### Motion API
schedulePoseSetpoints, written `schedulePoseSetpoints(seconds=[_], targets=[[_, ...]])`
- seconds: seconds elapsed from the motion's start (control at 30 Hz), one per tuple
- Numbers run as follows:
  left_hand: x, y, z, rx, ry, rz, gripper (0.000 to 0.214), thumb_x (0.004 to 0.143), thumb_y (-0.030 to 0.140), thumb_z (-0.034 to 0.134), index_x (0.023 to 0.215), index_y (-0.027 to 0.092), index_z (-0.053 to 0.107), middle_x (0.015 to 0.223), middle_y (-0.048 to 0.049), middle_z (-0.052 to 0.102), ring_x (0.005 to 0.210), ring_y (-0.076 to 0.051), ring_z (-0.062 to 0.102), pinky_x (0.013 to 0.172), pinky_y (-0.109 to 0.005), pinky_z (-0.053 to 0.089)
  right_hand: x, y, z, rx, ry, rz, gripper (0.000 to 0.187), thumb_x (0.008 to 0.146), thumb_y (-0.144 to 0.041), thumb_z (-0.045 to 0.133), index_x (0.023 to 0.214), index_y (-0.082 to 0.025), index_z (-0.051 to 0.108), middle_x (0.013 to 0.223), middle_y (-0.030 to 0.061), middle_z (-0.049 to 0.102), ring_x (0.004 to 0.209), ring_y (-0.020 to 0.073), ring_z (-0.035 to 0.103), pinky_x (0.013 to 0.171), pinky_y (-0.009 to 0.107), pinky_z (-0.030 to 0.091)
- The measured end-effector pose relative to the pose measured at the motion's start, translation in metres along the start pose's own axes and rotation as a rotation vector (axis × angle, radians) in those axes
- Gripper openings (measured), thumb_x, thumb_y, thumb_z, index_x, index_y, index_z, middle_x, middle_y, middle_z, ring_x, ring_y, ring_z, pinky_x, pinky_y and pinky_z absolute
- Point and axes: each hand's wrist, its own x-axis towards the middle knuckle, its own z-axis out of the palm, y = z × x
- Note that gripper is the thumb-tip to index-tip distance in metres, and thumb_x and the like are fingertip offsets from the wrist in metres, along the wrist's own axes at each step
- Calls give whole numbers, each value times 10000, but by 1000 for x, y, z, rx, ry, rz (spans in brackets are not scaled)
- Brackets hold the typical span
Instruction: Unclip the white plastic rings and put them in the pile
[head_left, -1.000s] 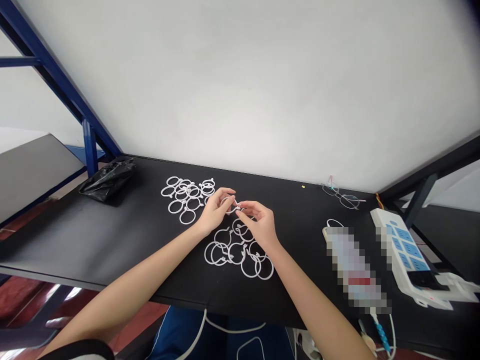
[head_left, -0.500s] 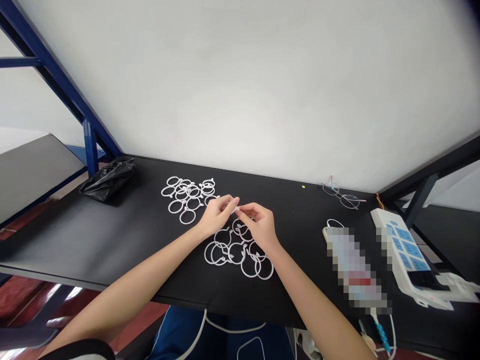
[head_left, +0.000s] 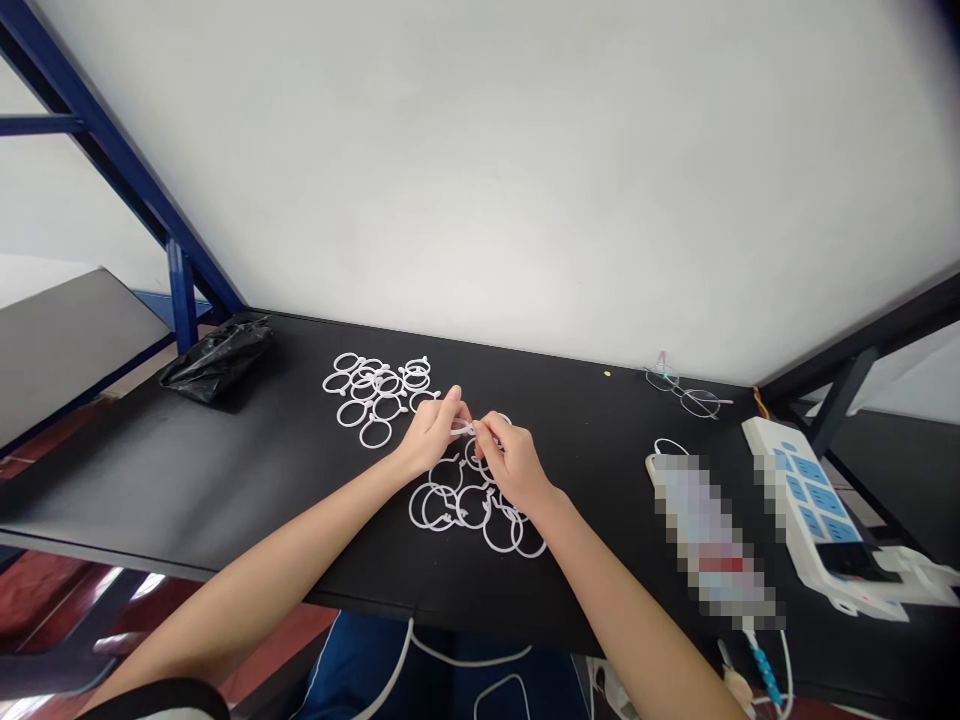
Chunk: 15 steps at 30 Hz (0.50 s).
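Note:
My left hand [head_left: 431, 432] and my right hand [head_left: 508, 462] meet above the black table [head_left: 247, 480], fingertips pinched together on one small white plastic ring [head_left: 466, 428]. Most of that ring is hidden by my fingers. Under my hands lies a near pile of white rings [head_left: 469, 503]. A second pile of white rings [head_left: 373, 391] lies further back, left of my left hand.
A crumpled black plastic bag [head_left: 215, 362] sits at the back left. Eyeglasses [head_left: 684, 394] lie near the wall on the right. A blurred flat object [head_left: 709, 535] and a white power strip [head_left: 810, 505] lie at the right. Blue frame posts [head_left: 176, 290] rise at left.
My right hand has moved left and closed toward my left hand. The ring, held open between both hands a second ago, is now mostly covered by the pinched fingers.

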Motion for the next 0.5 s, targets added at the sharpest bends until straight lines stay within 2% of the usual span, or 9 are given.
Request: schedulePoseSetpoints(seconds=[0.27, 0.5], targets=[[1, 4, 3, 18, 52, -25, 731, 910, 691, 230, 544, 152, 562, 479, -17, 459, 465, -121, 404, 493, -262, 290, 1, 0, 1, 12, -17, 20, 299, 1016, -326, 353, 735, -232, 399, 569, -39, 516, 528, 129, 512, 587, 254, 396], [0, 5, 4, -15, 37, -94, 742, 889, 724, 227, 516, 165, 542, 394, 0, 368, 405, -116, 369, 464, -259, 261, 1, -1, 3, 35, -23, 18, 299, 1015, -323, 360, 732, -232, 395, 564, -44, 512, 517, 120, 506, 585, 245, 400]])
